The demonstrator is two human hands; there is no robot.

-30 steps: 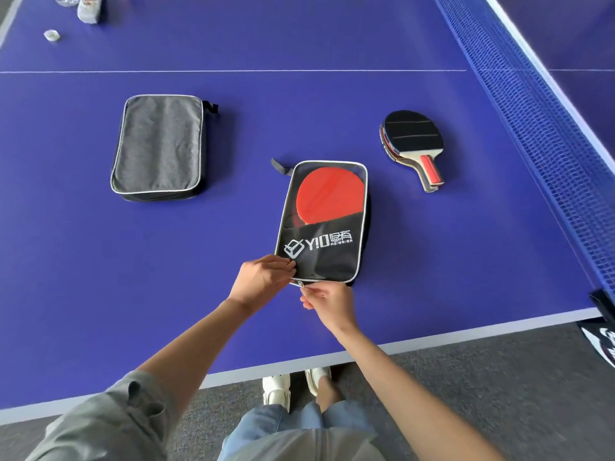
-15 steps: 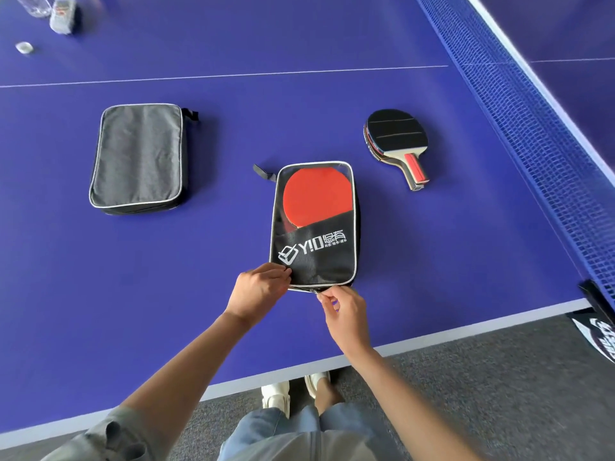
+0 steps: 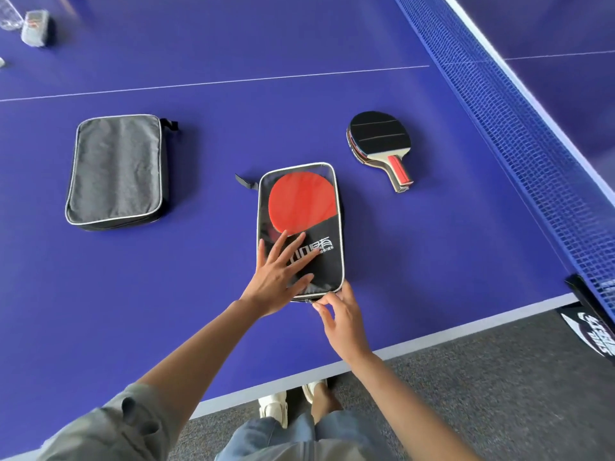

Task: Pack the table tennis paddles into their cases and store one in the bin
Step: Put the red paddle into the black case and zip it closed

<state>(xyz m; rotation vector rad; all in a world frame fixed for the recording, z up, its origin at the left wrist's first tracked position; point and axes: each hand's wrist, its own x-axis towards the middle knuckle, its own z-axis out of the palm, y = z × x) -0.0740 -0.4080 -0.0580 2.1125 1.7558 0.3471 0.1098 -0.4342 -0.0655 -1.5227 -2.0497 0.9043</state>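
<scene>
Grey carpet floor [image 3: 482,394] at the bottom, with two pale shoes [image 3: 276,405] at the table's near edge; the person's grey sleeve [image 3: 109,424] and blue trousers are cut off by the frame.

Table tennis table [image 3: 133,311], blue-violet top with a white near edge and a thin white line across the far part.

Right hand [image 3: 342,321]: at the near edge, fingertips pinched at the near end of the black case [image 3: 319,261], where the zip runs; the puller itself is too small to make out.

Left hand [image 3: 283,267]: fingers spread and straight, pressed flat on the near half of the black case, covering part of its white lettering.

Black case: lies near the near edge, about mid-table, long side running away from the person. A red paddle [image 3: 299,204] shows through its clear far half; the handle is hidden under the black panel and the hand.

Loose paddles [image 3: 379,138]: right of the case and farther in, black face up, handle pointing to the near edge; they look stacked, though the count is hard to tell.

Grey case [image 3: 116,168]: well to the left, flat, apart from everything else.

Blue net [image 3: 519,134]: along the right side, its black post [image 3: 585,297] at the near right corner.

Far left corner: small blurred items [image 3: 33,23], cut off, not identifiable.
</scene>
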